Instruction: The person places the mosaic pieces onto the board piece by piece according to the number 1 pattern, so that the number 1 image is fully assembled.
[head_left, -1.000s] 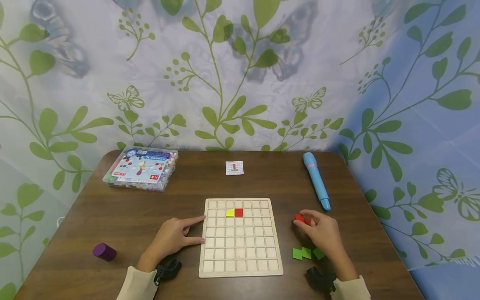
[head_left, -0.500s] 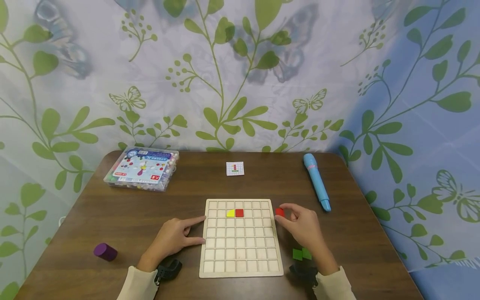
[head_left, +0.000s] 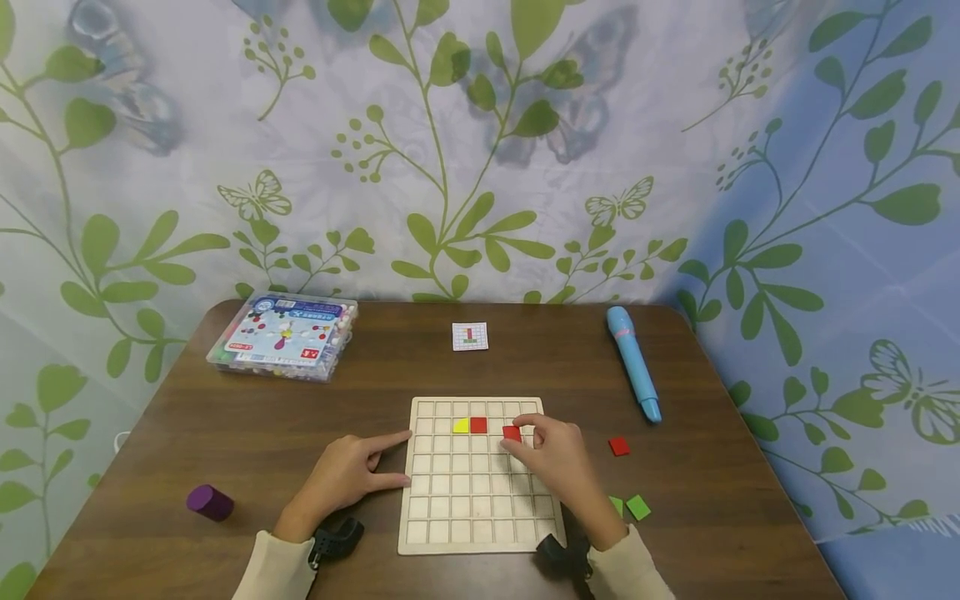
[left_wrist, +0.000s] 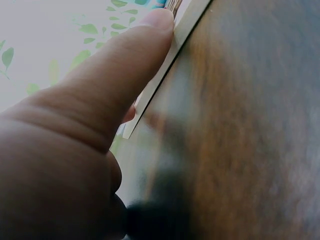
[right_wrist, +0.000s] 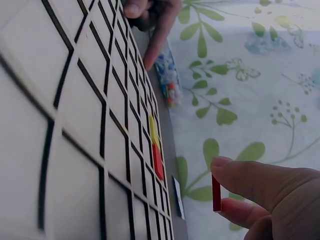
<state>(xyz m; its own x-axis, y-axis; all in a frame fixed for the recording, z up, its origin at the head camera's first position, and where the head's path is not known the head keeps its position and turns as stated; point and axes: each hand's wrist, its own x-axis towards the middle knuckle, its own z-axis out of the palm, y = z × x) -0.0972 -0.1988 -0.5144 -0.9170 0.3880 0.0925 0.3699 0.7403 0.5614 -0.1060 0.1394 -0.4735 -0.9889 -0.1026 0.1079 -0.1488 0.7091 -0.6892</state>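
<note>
My right hand (head_left: 558,458) pinches a red square tile (head_left: 511,433) between thumb and forefinger, over the upper right cells of the wooden grid board (head_left: 480,483). In the right wrist view that tile (right_wrist: 216,194) is seen edge-on, off the fingertips. A yellow piece with a curved side (head_left: 461,426) and another red square tile (head_left: 478,426) lie side by side in the board's second row. The left hand (head_left: 345,472) rests at the board's left edge, its forefinger and thumb stretched out to touch it. The left wrist view shows a finger (left_wrist: 120,65) along that edge.
Right of the board lie a loose red tile (head_left: 618,447) and green tiles (head_left: 638,507), partly hidden by the right arm. Farther back are a small pattern card (head_left: 470,337), a blue pen-like stick (head_left: 633,362) and a clear plastic case (head_left: 281,337). A purple cylinder (head_left: 210,503) lies left.
From the loose tiles on the right, my right hand has moved left over the board with a red tile. One red tile stays behind on the table. My left hand has not moved.
</note>
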